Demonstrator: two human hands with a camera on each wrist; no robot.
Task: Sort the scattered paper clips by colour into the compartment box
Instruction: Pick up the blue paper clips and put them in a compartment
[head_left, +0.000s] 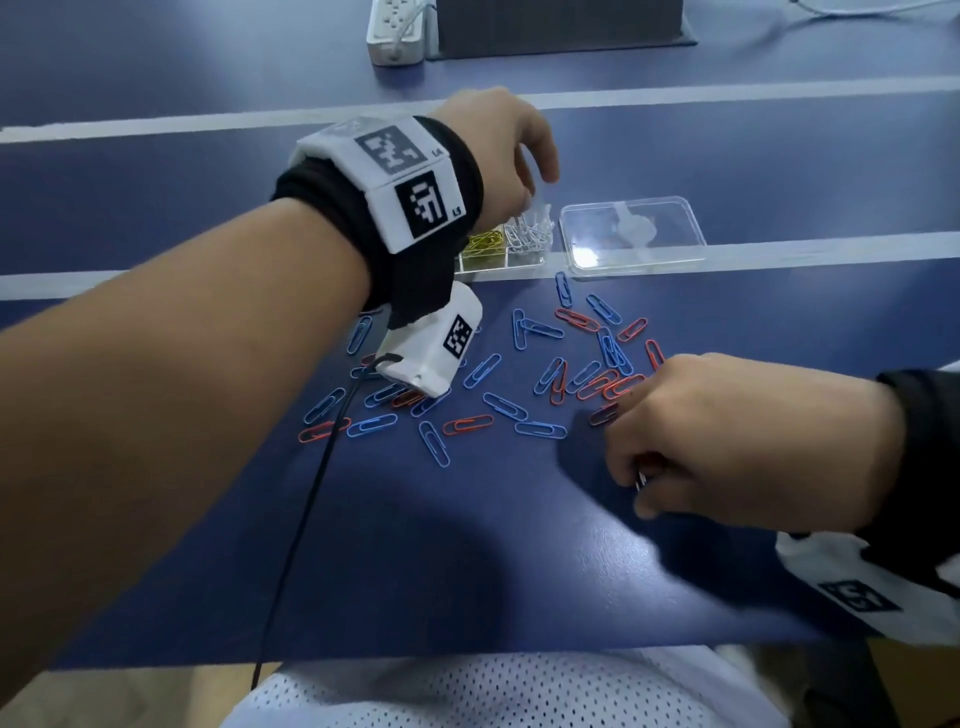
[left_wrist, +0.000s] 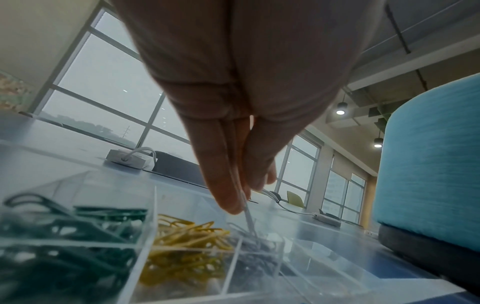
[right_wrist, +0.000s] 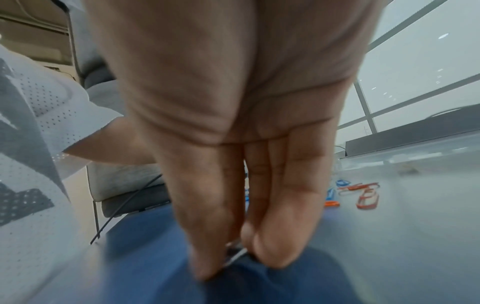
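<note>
- On the left wrist band (head_left: 395, 182) in the upper middle of the head view we read two square black-and-white code tags, marked "L4" and "L5"; a third tag sits on the white camera housing (head_left: 431, 343) below it, and a fourth, blurred, on the white block (head_left: 878, 587) at the lower right edge. We read no other writing.
- Our left hand (head_left: 498, 150) hangs over the compartment box (head_left: 524, 260) at upper centre; in the left wrist view its fingertips (left_wrist: 228, 197) pinch a silver clip (left_wrist: 249, 220) whose lower end reaches the silver pile (left_wrist: 257, 246).
- That box shows green clips (left_wrist: 64, 236) at lower left, yellow clips (left_wrist: 187, 236) in the middle and silver ones to their right.
- The box's clear lid (head_left: 631, 234) lies just right of it, touching or nearly so.
- Our right hand (head_left: 743, 436) sits at middle right of the head view, fingers curled down onto the blue table (head_left: 467, 545); in the right wrist view thumb and fingers (right_wrist: 207, 236) pinch a thin silver clip (right_wrist: 235, 257) against the surface.
- Blue clips (head_left: 540, 429) and red clips (head_left: 467, 423) lie scattered across the frame's centre, between the hands.
- The left forearm and its black cable (head_left: 306, 514) cover the left part of the scatter and the box's left side.
- A white power strip (head_left: 395, 31) lies at the top edge.
</note>
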